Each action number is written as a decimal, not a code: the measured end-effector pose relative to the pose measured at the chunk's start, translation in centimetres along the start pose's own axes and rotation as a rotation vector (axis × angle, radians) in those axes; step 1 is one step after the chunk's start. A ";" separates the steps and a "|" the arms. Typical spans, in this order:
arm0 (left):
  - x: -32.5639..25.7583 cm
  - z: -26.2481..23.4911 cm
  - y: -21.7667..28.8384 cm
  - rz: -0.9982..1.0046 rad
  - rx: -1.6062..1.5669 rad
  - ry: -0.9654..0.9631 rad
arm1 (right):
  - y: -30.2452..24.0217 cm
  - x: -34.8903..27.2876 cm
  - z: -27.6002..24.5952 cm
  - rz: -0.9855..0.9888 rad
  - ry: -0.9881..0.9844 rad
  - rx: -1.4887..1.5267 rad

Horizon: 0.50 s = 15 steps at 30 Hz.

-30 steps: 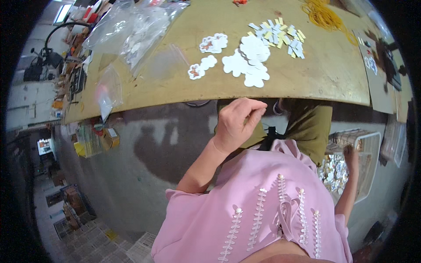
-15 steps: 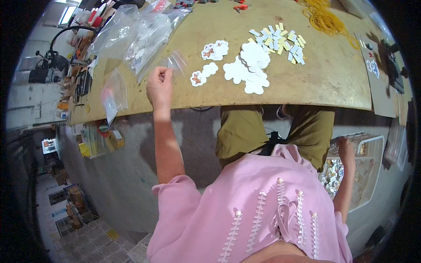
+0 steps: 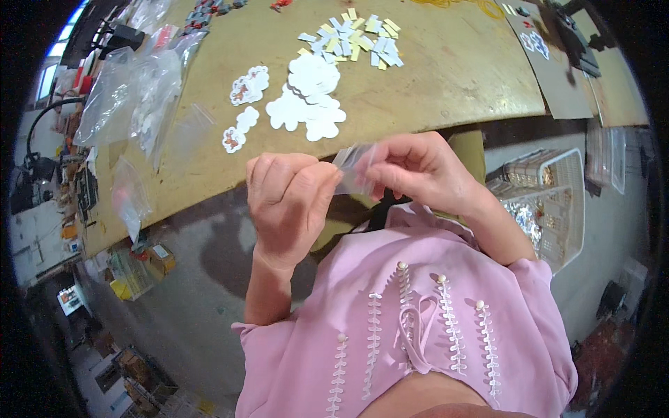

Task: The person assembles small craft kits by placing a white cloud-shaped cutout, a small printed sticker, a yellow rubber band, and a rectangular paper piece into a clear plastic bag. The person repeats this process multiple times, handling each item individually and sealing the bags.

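Note:
In front of the table's near edge, my left hand [image 3: 289, 198] pinches one side of a small clear plastic bag [image 3: 346, 182]. My right hand [image 3: 428, 171] meets it from the other side, thumb and fingers closed at the bag's edge, and the film partly covers the fingertips. No contents can be made out in the bag. On the table beyond lie a pile of white cloud-shaped paper cutouts [image 3: 306, 111] and, left of it, printed cutouts with a brown figure [image 3: 249, 85]. Another small clear bag [image 3: 195, 124] lies flat nearby.
Small yellow and pale-blue strips [image 3: 352, 40] are heaped farther back on the table [image 3: 446, 76]. Large clear bags [image 3: 132, 90] cover its left side. A white plastic basket [image 3: 575, 202] with shiny pieces stands low on the right. Grey and red items [image 3: 209, 14] lie at the far edge.
My left hand has come off the table toward my body with the small bag. My right hand has risen from beside the basket and joined it at the bag. The view has shifted right.

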<state>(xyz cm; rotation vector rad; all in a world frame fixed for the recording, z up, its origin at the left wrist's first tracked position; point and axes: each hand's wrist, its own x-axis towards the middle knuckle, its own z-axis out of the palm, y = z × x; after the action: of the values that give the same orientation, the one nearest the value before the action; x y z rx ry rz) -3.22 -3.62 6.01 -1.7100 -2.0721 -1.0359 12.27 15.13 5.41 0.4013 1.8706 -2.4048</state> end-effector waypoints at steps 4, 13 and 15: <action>0.0 1.2 0.2 -0.038 -0.067 -0.076 | -0.2 -1.1 -0.2 0.080 -0.003 0.036; 0.3 3.3 2.5 -0.398 -0.652 -0.128 | 2.4 -1.3 0.5 -0.102 0.157 0.250; 0.4 3.2 3.3 -0.400 -0.535 -0.161 | 2.6 -1.4 0.7 -0.076 0.211 0.194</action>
<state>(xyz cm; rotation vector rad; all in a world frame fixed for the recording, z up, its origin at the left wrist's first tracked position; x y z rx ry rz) 0.46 -0.98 5.11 -1.6699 -2.4661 -1.7581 14.07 13.69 3.50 0.6316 1.7620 -2.7010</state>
